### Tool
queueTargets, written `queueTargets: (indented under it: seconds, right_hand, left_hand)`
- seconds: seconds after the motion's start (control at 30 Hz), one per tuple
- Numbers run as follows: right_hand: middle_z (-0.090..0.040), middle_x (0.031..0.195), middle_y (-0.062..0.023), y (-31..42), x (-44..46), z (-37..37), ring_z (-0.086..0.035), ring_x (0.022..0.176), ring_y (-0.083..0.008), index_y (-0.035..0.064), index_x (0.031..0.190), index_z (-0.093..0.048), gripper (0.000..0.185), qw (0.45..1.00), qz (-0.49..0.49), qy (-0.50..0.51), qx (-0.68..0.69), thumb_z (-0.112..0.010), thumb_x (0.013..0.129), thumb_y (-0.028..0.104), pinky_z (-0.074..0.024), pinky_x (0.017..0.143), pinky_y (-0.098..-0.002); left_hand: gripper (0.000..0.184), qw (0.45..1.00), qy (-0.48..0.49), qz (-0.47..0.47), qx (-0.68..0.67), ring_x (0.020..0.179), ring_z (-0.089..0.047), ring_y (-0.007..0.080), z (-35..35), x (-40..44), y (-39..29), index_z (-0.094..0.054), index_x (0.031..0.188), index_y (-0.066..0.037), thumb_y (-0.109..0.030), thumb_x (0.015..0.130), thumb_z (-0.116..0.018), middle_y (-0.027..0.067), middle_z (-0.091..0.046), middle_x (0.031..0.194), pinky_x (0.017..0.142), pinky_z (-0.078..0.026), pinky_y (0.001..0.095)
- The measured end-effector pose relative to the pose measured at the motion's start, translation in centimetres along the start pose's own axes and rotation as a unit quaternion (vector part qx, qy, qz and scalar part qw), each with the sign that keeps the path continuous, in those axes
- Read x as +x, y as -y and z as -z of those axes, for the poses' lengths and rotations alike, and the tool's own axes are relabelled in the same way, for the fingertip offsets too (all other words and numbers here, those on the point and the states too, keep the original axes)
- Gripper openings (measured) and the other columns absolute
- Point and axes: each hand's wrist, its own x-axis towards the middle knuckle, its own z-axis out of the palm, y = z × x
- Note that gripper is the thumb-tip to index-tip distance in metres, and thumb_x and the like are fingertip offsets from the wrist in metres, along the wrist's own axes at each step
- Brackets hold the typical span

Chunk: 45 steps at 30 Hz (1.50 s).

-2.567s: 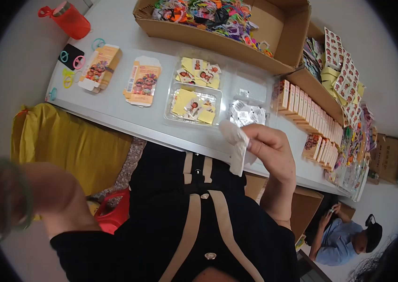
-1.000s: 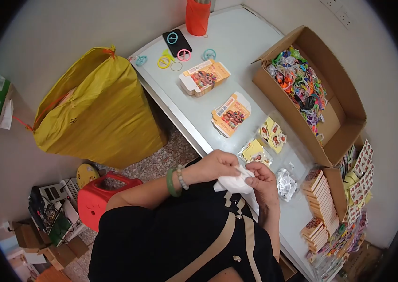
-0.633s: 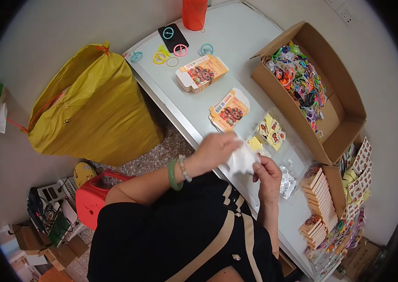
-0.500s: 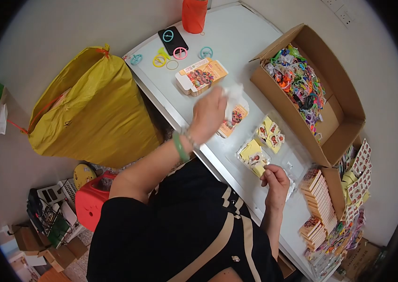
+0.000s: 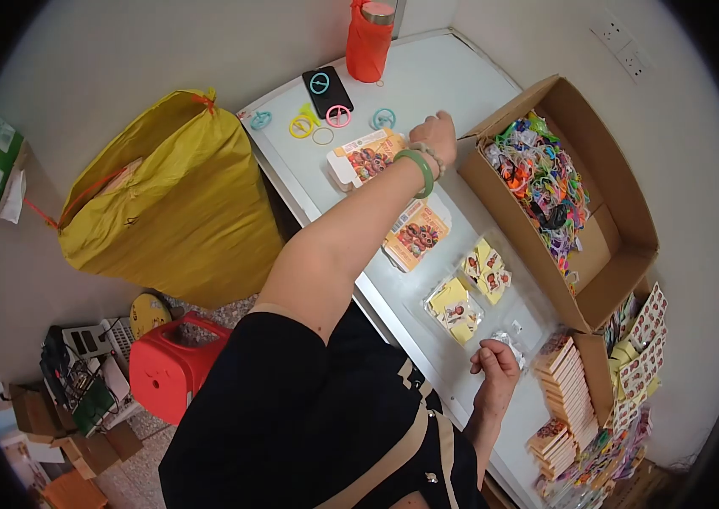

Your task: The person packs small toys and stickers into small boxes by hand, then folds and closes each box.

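My left hand (image 5: 434, 137), with a green bangle and a beaded bracelet at the wrist, is beyond the printed orange cartons. Its fingers curl down out of sight; anything in them is hidden. Nearest to it are a flat carton stack (image 5: 368, 159) and a second carton stack (image 5: 417, 235) below the forearm. My right hand (image 5: 496, 366) has thumb and fingers drawn together at the lower side of the clear trays, beside a shiny clear packet (image 5: 509, 343). Yellow printed cards (image 5: 454, 310) lie in one clear tray, with more cards (image 5: 488, 271) in the tray beyond.
A cardboard box (image 5: 623, 246) of colourful bands stands at the right. Stacked cartons (image 5: 565, 382) and sticker sheets (image 5: 644, 356) are nearer. Rings, a phone (image 5: 325, 92) and a red-covered bottle (image 5: 370, 42) lie farther off. A yellow bag (image 5: 173, 204) stands left, beside a red stool (image 5: 168, 373).
My left hand has moved up and right, away from the lower carton stack; the white item seen at its fingers is out of sight. My right hand has drawn back slightly from the cards.
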Motion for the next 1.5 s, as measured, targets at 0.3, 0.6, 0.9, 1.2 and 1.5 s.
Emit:
queueTargets:
  seconds: [0.3,0.6,0.9,1.2,1.5]
  right_hand:
    - [-0.061,0.074,-0.0046,0.8,-0.8,0.1,-0.055,0.066,-0.0099,-0.0018,0.096,-0.063,0.013,1.0,-0.01,-0.01,-0.016,-0.057,0.086,0.004,-0.0438,0.059,-0.0222]
    - [-0.061,0.075,-0.0043,1.4,-1.3,-1.6,-0.055,0.066,-0.0101,-0.002,0.093,-0.063,0.012,0.997,-0.018,0.014,-0.071,-0.058,0.084,0.005,-0.0441,0.06,-0.0226]
    - [-0.061,0.083,-0.0021,2.7,-4.2,-0.5,-0.056,0.074,-0.0085,-0.001,0.095,-0.064,0.012,0.991,-0.006,0.096,-0.088,-0.059,0.085,0.005,-0.047,0.065,-0.0224]
    - [-0.061,0.08,-0.003,-0.4,-5.9,2.5,-0.056,0.072,-0.0095,-0.0011,0.096,-0.064,0.014,0.998,-0.032,0.052,-0.033,-0.059,0.085,0.005,-0.0477,0.066,-0.023]
    - [-0.062,0.08,-0.0031,-0.2,-5.5,2.1,-0.058,0.071,-0.0106,-0.0006,0.096,-0.063,0.013,0.997,-0.043,0.052,-0.044,-0.06,0.085,0.006,-0.0476,0.065,-0.024]
  left_hand:
    - [0.043,0.966,-0.158,-0.199,0.04,0.112,-0.049,0.0371,6.6,0.6,2.9,-0.052,0.12,-0.007,-0.014,0.078,-0.061,0.0213,-0.045,0.129,0.096,-0.04,0.0467]
    - [0.036,0.638,0.247,-0.447,-0.576,0.1,-0.055,0.0289,30.9,-15.2,-1.8,-0.057,0.11,-0.003,-0.029,0.085,-0.053,0.0152,-0.055,0.114,0.077,-0.05,0.0357]
    - [0.033,0.7,0.174,-0.611,-0.326,0.078,-0.058,0.0292,28.5,-27.4,-2.0,-0.056,0.113,-0.001,-0.022,0.087,-0.056,0.0122,-0.05,0.092,0.058,-0.048,0.0325]
    - [0.018,0.852,0.314,-0.324,-0.267,0.077,-0.052,0.0295,32.5,-32.4,-9.0,-0.046,0.081,-0.004,-0.02,0.088,-0.045,0.02,-0.052,0.086,0.075,-0.045,0.0426]
    - [0.02,0.65,0.52,-0.46,-0.311,0.067,-0.048,0.0247,33.2,-29.1,-9.8,-0.047,0.062,-0.005,-0.014,0.066,-0.064,0.0091,-0.049,0.075,0.06,-0.04,0.0395]
